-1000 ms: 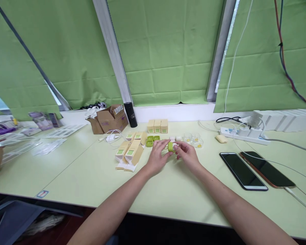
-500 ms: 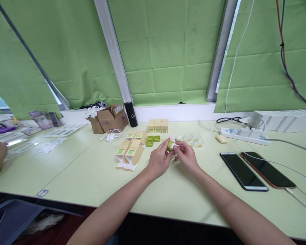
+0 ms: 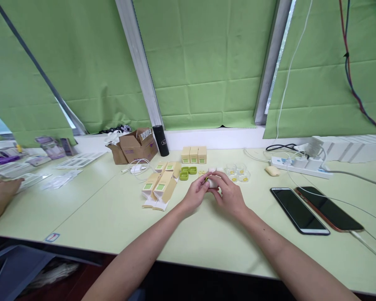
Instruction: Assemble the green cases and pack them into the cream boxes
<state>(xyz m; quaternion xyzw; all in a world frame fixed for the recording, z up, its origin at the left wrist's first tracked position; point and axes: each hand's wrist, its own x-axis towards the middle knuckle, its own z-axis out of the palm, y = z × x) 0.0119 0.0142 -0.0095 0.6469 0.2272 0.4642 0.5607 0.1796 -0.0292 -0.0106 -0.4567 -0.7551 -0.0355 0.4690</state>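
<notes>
Between my two hands, just above the table, is a small white and green plastic piece [image 3: 212, 183], mostly covered by fingers. My left hand [image 3: 194, 193] is closed on its left side, and my right hand [image 3: 230, 193] wraps it from the right. Behind my left hand lie several small green square cups [image 3: 184, 173] and some tiny yellow pieces [image 3: 201, 172]. Small white blocks [image 3: 219, 170] sit right behind my fingers. To their right stand several clear round cups [image 3: 238, 172] with yellow centres.
Open cream cartons [image 3: 160, 186] lie left of my hands; closed small boxes [image 3: 194, 155] stand behind. A cardboard box [image 3: 138, 146] and black bottle [image 3: 161, 141] are farther back. Two phones [image 3: 300, 211] and a power strip [image 3: 301, 166] are at right. Another person's hand [image 3: 4, 192] is far left.
Both hands have turned the piece, so less green shows. My right hand has closed further over it. At far left the other person's hand has moved inward over the sheets.
</notes>
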